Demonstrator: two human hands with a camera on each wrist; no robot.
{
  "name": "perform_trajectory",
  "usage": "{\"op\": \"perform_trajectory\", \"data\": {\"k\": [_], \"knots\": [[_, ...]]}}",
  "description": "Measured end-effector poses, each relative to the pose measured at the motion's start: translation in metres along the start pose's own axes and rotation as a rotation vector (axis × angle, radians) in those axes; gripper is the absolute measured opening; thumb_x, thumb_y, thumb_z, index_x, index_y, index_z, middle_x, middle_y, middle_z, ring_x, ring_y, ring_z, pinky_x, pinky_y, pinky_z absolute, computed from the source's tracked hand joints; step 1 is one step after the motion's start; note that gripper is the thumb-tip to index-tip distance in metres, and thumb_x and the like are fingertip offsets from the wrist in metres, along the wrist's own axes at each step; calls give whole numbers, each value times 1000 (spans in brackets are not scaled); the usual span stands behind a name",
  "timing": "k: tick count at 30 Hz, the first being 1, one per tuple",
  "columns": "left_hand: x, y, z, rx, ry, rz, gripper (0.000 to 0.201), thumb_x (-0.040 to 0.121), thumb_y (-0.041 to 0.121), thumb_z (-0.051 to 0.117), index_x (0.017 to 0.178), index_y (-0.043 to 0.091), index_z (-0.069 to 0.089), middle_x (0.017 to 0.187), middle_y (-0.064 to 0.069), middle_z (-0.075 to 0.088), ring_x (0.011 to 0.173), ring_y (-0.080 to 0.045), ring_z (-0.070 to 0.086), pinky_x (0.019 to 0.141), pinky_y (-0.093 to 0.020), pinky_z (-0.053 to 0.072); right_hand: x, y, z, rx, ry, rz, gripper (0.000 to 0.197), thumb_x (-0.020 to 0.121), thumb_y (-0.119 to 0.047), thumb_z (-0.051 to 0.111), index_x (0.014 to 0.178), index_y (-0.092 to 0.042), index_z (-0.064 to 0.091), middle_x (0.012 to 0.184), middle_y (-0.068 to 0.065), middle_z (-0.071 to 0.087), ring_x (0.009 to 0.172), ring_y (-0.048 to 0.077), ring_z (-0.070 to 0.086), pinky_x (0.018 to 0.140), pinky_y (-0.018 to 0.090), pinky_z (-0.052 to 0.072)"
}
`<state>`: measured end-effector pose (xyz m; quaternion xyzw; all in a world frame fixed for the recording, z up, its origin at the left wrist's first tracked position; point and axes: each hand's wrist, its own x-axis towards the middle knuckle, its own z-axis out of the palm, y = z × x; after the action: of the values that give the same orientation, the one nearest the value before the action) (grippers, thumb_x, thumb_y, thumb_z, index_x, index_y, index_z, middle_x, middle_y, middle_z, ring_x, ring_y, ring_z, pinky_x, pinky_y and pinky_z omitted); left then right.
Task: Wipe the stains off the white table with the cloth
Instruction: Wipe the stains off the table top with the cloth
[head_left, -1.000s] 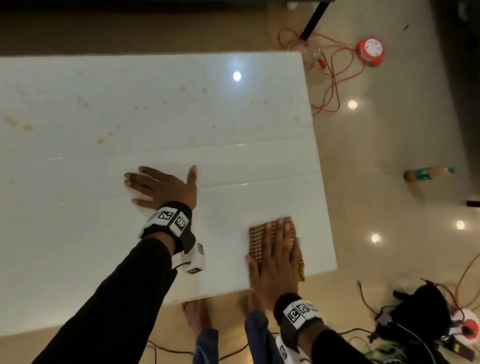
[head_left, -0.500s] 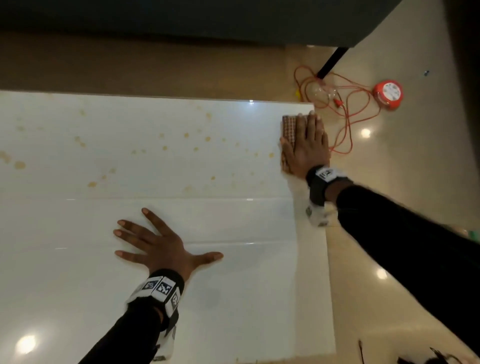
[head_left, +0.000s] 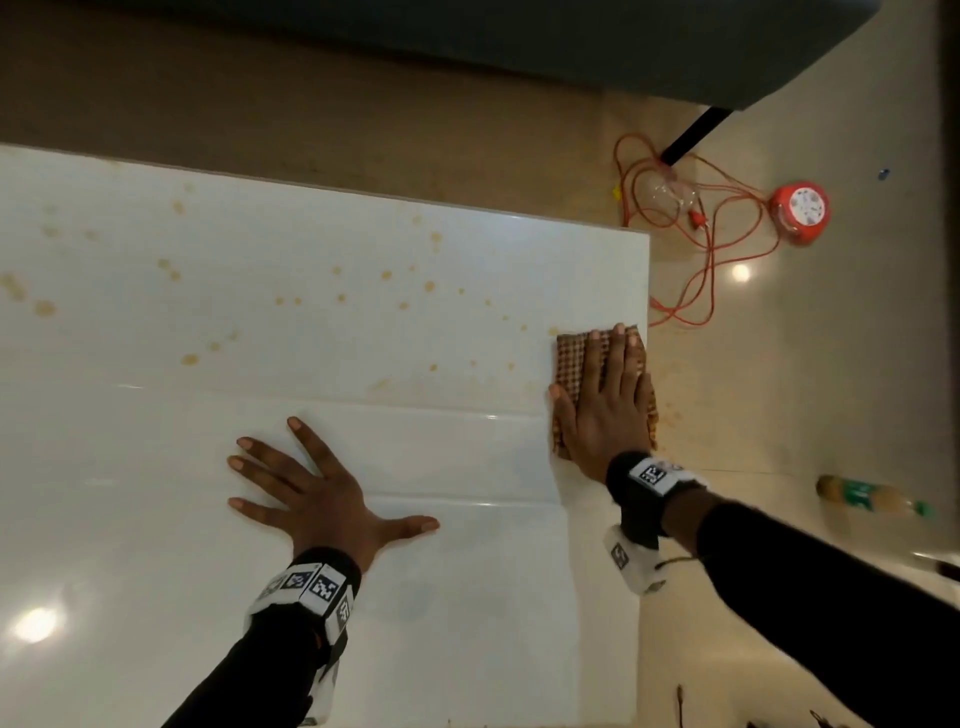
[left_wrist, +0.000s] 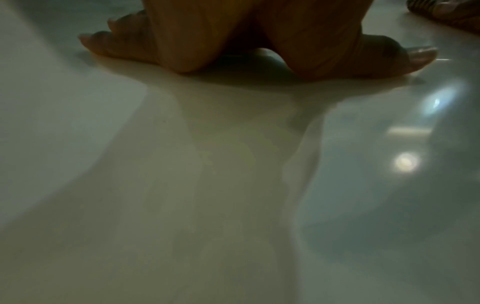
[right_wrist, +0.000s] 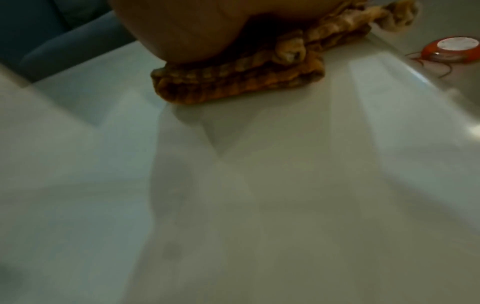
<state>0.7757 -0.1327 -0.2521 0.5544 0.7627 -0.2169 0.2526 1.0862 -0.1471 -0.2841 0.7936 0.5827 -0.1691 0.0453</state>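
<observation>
The right hand (head_left: 605, 410) is pressing flat on the cloth (head_left: 569, 364), overhanging the table (head_left: 156, 519) edge; cloth may slip off. The left hand (head_left: 317, 493) is lying spread, empty.

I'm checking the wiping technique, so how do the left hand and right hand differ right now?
The left hand rests on bare white table, fingers spread wide; the right hand presses the cloth, fingers close together. The left sits mid-table, the right at the table's right edge. Both lie flat, palm down.
</observation>
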Motion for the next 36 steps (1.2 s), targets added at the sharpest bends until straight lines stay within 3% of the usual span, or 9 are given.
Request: {"op": "perform_trajectory", "data": {"k": [3, 7, 15, 17, 21, 24, 27, 32, 36], "knots": [[5, -1, 2, 18, 15, 17, 195, -1, 106, 30, 155, 3, -23, 152, -47, -18, 145, -59, -16, 108, -80, 10, 78, 6, -21, 5, 107, 44, 82, 105, -58, 17, 165, -3, 11, 172, 27, 4, 160, 45, 2, 128, 61, 9], [4, 0, 0, 6, 26, 18, 194, 1, 107, 35, 154, 3, -25, 152, -47, -19, 145, -59, -16, 109, -80, 9, 140, -2, -41, 34, 79, 146, 83, 104, -63, 19, 167, -11, 7, 174, 21, -1, 161, 39, -2, 128, 60, 6], [2, -1, 0, -9, 31, 37, 194, 2, 107, 33, 156, 3, -21, 153, -47, -14, 145, -60, -10, 107, -81, 12, -55, -30, 13, -27, -3, -32, 78, 107, -56, 26, 167, -12, 2, 175, 16, -8, 162, 35, -9, 129, 59, 4], [-1, 2, -1, -9, 23, 31, 194, 1, 107, 34, 155, 3, -22, 152, -47, -15, 145, -60, -11, 107, -80, 13, -48, -30, 13, -35, -12, -31, 79, 107, -56, 26, 167, -12, 3, 175, 16, -7, 162, 36, -8, 129, 60, 5], [4, 3, -2, 8, 37, 24, 195, 0, 107, 35, 155, 3, -23, 152, -47, -16, 145, -60, -12, 107, -79, 13, 69, -44, -20, 5, 127, 134, 80, 105, -58, 23, 166, -7, 15, 172, 25, 7, 160, 43, 6, 127, 63, 11], [5, 0, 1, 1, 66, 18, 195, 0, 106, 34, 155, 4, -23, 153, -47, -14, 145, -60, -11, 108, -79, 12, 133, -58, -39, 29, 56, 186, 81, 105, -61, 21, 166, -8, 9, 173, 23, 0, 161, 41, -1, 127, 63, 7], [3, -4, 4, 9, 73, 32, 194, 0, 106, 35, 155, 4, -23, 153, -47, -13, 146, -60, -10, 108, -79, 12, 105, -56, -25, -38, 55, 97, 81, 105, -60, 21, 166, -7, 12, 173, 24, 4, 160, 43, 3, 127, 63, 10], [2, -1, -3, 2, 24, 6, 197, -2, 104, 44, 154, 4, -27, 153, -47, -16, 145, -60, -12, 108, -79, 13, -40, -66, 15, -66, 1, -53, 80, 106, -57, 25, 167, -7, 6, 174, 22, -2, 161, 41, -4, 129, 60, 4], [4, 3, -8, 4, 14, -5, 199, -4, 102, 46, 153, 4, -29, 153, -46, -18, 145, -59, -14, 109, -78, 14, 18, -64, -6, -96, -30, -97, 82, 104, -60, 19, 166, -6, 12, 173, 24, 4, 160, 42, 2, 127, 62, 10]]}}
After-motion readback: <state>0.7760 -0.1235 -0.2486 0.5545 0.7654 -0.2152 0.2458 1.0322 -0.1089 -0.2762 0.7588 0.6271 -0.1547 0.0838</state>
